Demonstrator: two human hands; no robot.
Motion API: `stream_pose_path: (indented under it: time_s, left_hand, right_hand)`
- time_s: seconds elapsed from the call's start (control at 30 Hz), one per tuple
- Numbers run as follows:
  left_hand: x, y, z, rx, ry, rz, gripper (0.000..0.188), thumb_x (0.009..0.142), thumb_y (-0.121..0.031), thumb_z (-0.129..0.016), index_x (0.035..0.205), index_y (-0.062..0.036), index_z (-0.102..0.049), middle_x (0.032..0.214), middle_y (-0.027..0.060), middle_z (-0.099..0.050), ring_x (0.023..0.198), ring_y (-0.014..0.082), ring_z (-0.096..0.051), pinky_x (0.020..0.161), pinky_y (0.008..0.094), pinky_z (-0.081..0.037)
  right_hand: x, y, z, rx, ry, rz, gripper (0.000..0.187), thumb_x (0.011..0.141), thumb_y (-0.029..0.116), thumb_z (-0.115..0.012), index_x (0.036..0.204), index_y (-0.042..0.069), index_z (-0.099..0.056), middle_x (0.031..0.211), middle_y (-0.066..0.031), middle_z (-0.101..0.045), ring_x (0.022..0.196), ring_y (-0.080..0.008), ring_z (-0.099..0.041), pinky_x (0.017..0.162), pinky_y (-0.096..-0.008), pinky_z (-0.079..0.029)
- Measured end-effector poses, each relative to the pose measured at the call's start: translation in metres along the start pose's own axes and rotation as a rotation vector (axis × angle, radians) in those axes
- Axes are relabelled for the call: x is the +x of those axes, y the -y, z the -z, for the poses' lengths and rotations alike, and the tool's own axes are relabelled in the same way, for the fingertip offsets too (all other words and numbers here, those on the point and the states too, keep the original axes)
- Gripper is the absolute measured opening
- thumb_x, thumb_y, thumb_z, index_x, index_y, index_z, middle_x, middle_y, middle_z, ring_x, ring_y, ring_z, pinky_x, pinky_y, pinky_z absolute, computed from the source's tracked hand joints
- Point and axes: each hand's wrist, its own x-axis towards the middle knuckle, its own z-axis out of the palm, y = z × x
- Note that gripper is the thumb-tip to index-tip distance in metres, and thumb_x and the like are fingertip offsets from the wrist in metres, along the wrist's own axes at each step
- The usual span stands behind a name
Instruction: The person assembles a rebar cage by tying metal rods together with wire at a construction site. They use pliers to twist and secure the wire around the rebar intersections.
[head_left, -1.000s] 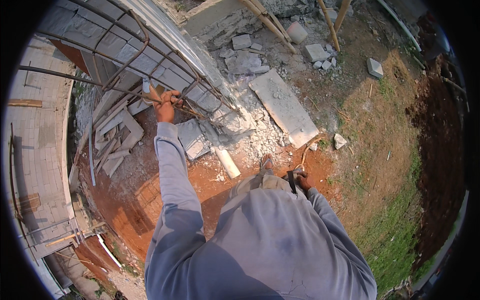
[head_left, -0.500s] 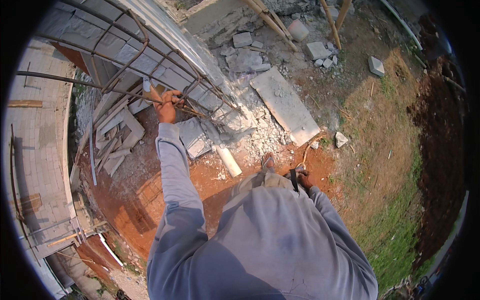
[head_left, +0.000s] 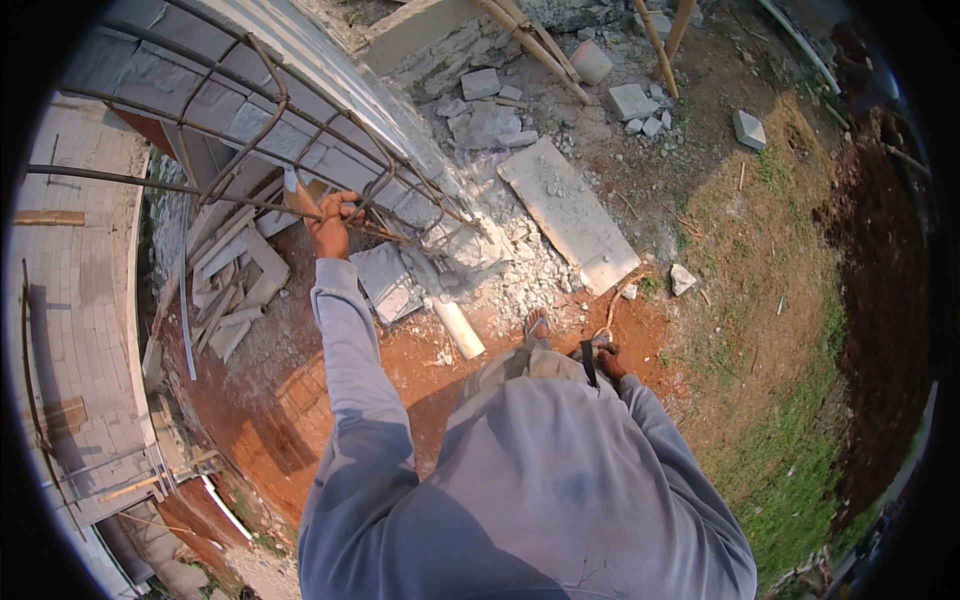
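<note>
The left hand (head_left: 330,225) is closed around a bar of the rebar cage (head_left: 270,130) (rusty, set against the wall). A dark-handled tool (head_left: 590,360) is gripped low in the right hand (head_left: 610,362), above the red soil (head_left: 300,400).

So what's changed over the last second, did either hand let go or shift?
Hardly anything. The left hand keeps its grip on the rebar of the cage, at most edging slightly along it. The right hand stays low by the hip, holding a dark-handled tool. Nothing was let go or picked up. The slab, the rubble and the white pipe piece lie as before.
</note>
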Motion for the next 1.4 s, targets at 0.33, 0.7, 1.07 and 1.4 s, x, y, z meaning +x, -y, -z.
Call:
stream_pose_path:
  time_s: [0.33,0.7,1.07,1.4]
  left_hand:
    - [-0.004,-0.006,-0.006,0.002,-0.025,0.022,0.075,0.090,-0.003,-0.042,0.153,-0.0156,-0.004,0.092,0.0143,-0.067,0.062,0.0188,-0.064,0.056,0.0299,-0.055]
    - [0.005,0.014,0.000,-0.036,-0.002,0.089,0.029,0.091,-0.010,-0.045,0.115,0.0036,-0.055,0.085,0.0123,-0.067,0.064,0.0185,-0.065,0.056,0.0301,-0.056]
    - [-0.002,0.006,-0.002,-0.094,0.009,0.094,0.093,0.090,-0.017,-0.065,0.153,-0.0118,0.002,0.094,0.0122,-0.067,0.068,0.0184,-0.066,0.060,0.0298,-0.056]
    - [-0.100,0.115,0.021,-0.316,-0.488,0.490,0.074,0.090,-0.056,-0.057,0.141,-0.0065,-0.039,0.113,0.0163,-0.065,0.099,0.0276,-0.066,0.082,0.0400,-0.054]
  right_hand:
    - [-0.001,0.008,0.003,0.002,0.022,-0.028,0.038,0.079,0.023,-0.057,0.106,-0.002,-0.067,0.089,-0.0096,-0.067,0.081,-0.0186,-0.061,0.073,-0.0300,-0.049]
    - [-0.015,0.060,0.020,0.082,0.068,-0.147,0.032,0.082,0.021,-0.058,0.104,0.001,-0.068,0.091,-0.0087,-0.069,0.081,-0.0172,-0.063,0.073,-0.0302,-0.050]
    - [0.052,-0.046,0.021,-0.014,0.218,0.158,0.032,0.084,0.018,-0.059,0.111,0.000,-0.061,0.096,-0.0159,-0.065,0.085,-0.0244,-0.063,0.072,-0.0361,-0.052]
    - [0.011,0.021,0.046,-0.328,0.140,0.030,0.037,0.086,0.031,-0.059,0.108,0.004,-0.068,0.101,-0.0161,-0.070,0.092,-0.0274,-0.067,0.080,-0.0369,-0.051]
